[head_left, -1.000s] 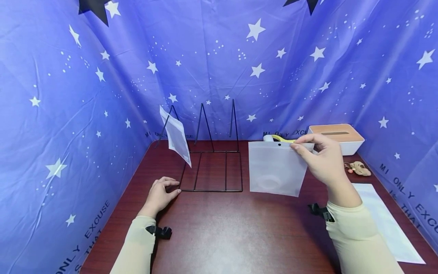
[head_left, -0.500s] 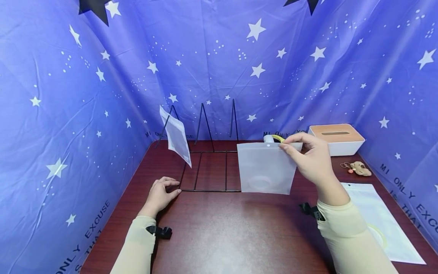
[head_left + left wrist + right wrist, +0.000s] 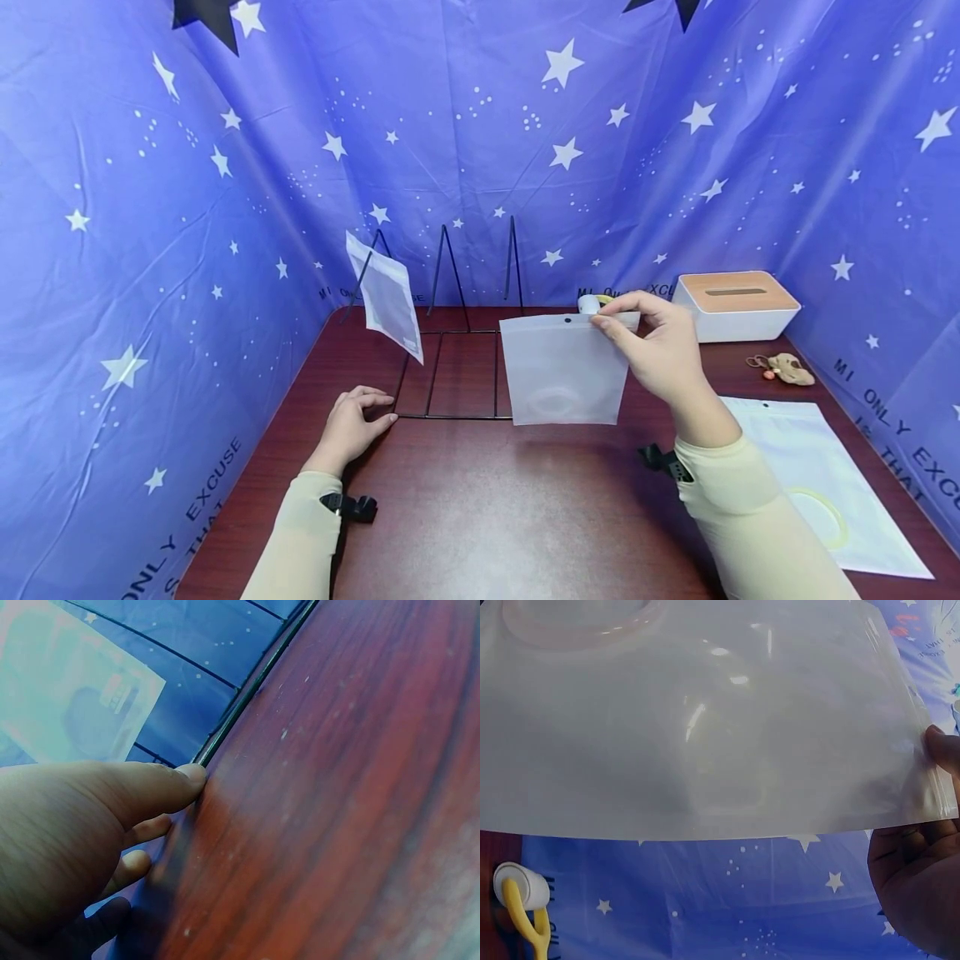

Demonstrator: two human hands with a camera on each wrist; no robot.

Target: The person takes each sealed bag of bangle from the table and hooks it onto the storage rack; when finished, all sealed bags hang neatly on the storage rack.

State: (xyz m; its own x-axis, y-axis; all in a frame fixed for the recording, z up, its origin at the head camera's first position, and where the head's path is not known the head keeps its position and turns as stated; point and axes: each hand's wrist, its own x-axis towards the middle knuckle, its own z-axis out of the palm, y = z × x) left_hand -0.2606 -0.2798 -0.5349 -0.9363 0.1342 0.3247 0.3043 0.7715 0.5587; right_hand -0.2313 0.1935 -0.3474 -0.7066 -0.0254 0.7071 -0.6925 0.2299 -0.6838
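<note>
My left hand [image 3: 348, 429] holds the near left corner of a black wire rack [image 3: 462, 417] on the table; in the left wrist view the thumb touches the wire's end. Three upright prongs rise at the rack's back. On its left prong hangs a white translucent zip bag [image 3: 392, 304], tilted. My right hand [image 3: 660, 350] pinches the top edge of another frosted zip bag [image 3: 566, 367], right of its hanging hole. That bag hangs in front of the rack's right side, and a pinkish ring [image 3: 577, 641] shows in it in the right wrist view.
A larger white zip bag [image 3: 795, 442] with a yellow-green ring lies flat at the right. Behind the right hand are a lint roller [image 3: 525, 892] with a yellow handle, a tissue box [image 3: 742, 312] and a small beige charm [image 3: 789, 369]. Starry blue cloth [image 3: 480, 125] surrounds the table.
My right hand has moved left with the pinched bag, bringing it across the rack's right edge. More of the flat bag shows. The left hand has stayed at the rack's corner.
</note>
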